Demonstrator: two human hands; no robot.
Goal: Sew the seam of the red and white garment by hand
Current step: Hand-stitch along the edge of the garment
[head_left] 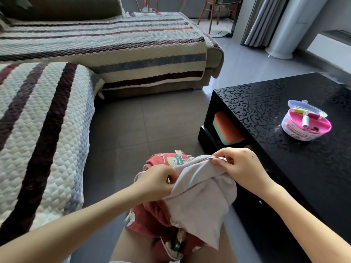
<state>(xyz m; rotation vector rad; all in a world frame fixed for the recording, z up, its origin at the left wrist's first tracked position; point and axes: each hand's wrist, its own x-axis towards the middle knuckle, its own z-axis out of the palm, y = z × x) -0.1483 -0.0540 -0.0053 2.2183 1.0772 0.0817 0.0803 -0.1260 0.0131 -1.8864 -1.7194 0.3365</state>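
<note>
Over grey floor (pixel 161 120), left hand (pixel 154 182) and right hand (pixel 241 166) each pinch the limp, light garment (pixel 201 198), likely best held taut between them.

A red and white garment (pixel 191 188) is held over the lap, its pale fabric gripped by the left hand (pixel 155 182) and pinched at a fold by the right hand (pixel 237 166). A pink sewing kit (pixel 306 123) is seen near the black table's (pixel 269 114) right edge.

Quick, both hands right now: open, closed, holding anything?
Left hand: closed, gripping the garment at its left side.
Right hand: closed, pinching the garment's upper edge between thumb and fingers.
</note>
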